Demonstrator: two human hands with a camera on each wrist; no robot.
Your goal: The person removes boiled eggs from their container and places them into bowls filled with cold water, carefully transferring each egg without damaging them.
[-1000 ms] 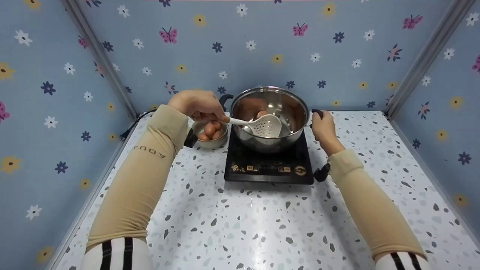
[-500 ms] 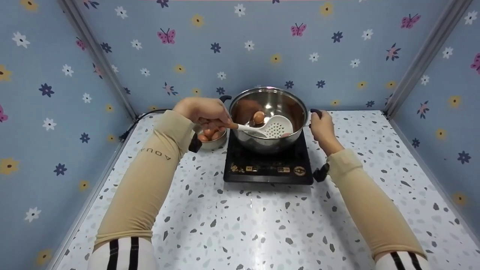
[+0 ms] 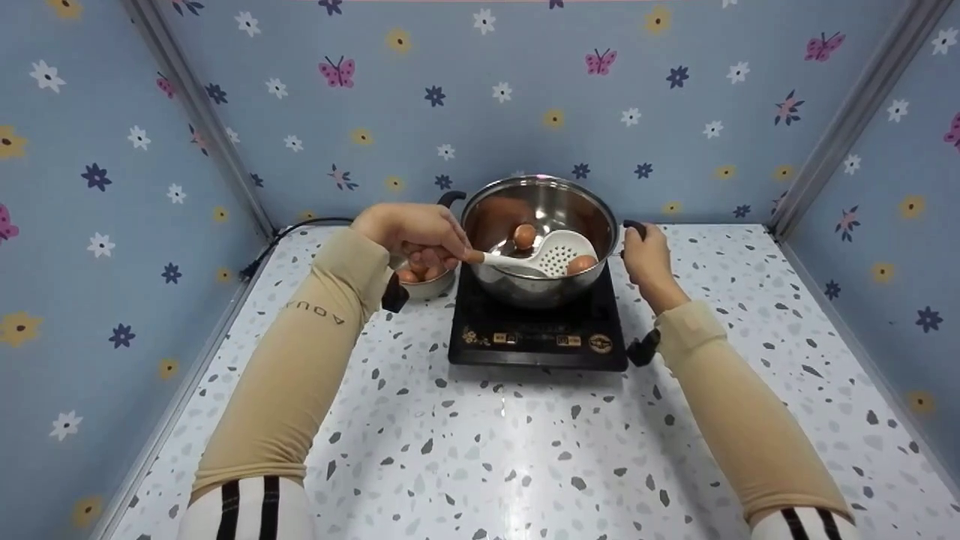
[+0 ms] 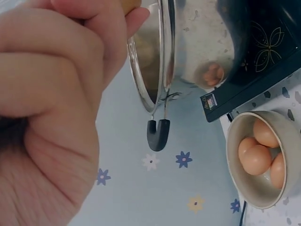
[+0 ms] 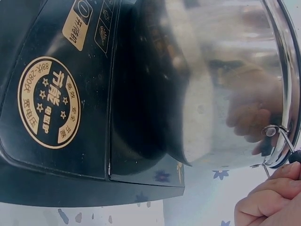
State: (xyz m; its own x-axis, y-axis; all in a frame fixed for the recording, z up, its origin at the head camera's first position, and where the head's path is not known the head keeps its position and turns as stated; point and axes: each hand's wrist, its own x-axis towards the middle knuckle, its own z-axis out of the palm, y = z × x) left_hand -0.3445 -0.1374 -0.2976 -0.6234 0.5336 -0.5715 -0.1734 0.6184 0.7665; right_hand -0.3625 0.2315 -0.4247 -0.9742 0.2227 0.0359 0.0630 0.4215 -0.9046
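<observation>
- I see the person's left hand (image 3: 420, 232) holding a white spoon with holes (image 3: 559, 251) by its brown end.
- The spoon's round part is down inside a big shiny pot (image 3: 536, 291).
- The right hand (image 3: 646, 259) grips the pot's black handle (image 3: 634, 226) on the right side.
- The two hands are apart, one on each side of the pot.
- Two brown eggs are in the pot. One egg (image 3: 524, 236) is behind the spoon, near the middle. The other egg (image 3: 581, 265) is at the spoon's round part, but I can't tell if it sits in it.
- The pot stands on a flat black cooker (image 3: 538, 354).
- A small bowl (image 4: 233, 162) is just left of the cooker, with four eggs (image 4: 256, 159) that I can see.
- Under it all is a white, spotty table (image 3: 502, 442).
- The blue wall (image 3: 495, 60) has flowers and butterflies.
</observation>
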